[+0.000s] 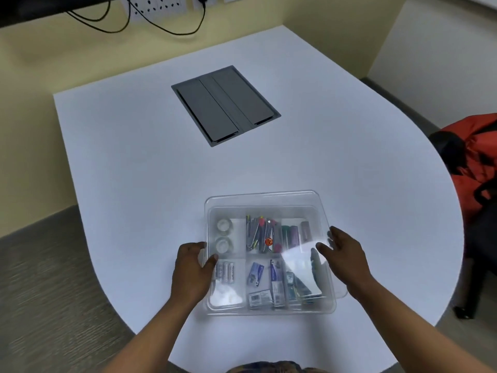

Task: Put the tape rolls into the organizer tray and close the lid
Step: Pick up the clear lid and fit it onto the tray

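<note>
A clear plastic organizer tray (269, 309) sits on the white table near its front edge. Two clear tape rolls (224, 235) lie one behind the other in its back left compartment. A transparent lid (262, 200) lies over the tray, and both hands hold it. My left hand (192, 270) grips the lid's left edge, thumb on top. My right hand (341, 254) holds the right edge, fingers spread over it. Pens, markers, batteries and small packets fill the other compartments.
A grey cable hatch (226, 105) is set into the white table (134, 170) further back. Wall sockets with black cables (150, 20) hang behind. A chair with an orange bag (473, 154) stands at the right.
</note>
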Demonstrator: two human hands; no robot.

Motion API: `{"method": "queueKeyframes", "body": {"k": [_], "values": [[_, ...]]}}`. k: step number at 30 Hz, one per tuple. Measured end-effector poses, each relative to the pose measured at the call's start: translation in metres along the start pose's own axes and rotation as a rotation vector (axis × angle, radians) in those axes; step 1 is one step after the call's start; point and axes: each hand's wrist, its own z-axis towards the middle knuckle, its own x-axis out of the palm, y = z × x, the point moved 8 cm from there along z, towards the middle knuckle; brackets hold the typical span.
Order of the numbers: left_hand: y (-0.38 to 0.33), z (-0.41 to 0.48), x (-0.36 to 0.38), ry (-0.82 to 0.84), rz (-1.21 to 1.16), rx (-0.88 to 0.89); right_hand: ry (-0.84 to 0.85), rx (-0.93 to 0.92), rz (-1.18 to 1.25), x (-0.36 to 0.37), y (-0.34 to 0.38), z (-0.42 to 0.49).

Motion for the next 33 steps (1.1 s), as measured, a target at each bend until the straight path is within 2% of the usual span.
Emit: {"method": "queueKeyframes", "body": {"k": [5, 15, 23, 28, 33], "values": [[0.005, 0.003, 0.006, 0.039, 0.208, 0.055, 0.006, -0.016, -0.073, -0.001, -0.006, -0.007], [0.007, 0.002, 0.017, 0.114, 0.105, 0.065, 0.019, 0.029, -0.118, 0.005, -0.024, -0.008], [0.019, 0.009, 0.010, 0.107, -0.039, -0.083, 0.043, 0.027, -0.181, 0.009, -0.032, -0.005], [0.019, 0.012, 0.011, 0.133, -0.057, -0.107, 0.090, -0.013, -0.336, 0.008, -0.033, 0.001], [0.009, 0.016, 0.018, 0.172, -0.149, -0.109, 0.085, -0.015, -0.358, 0.005, -0.019, 0.019]]}}
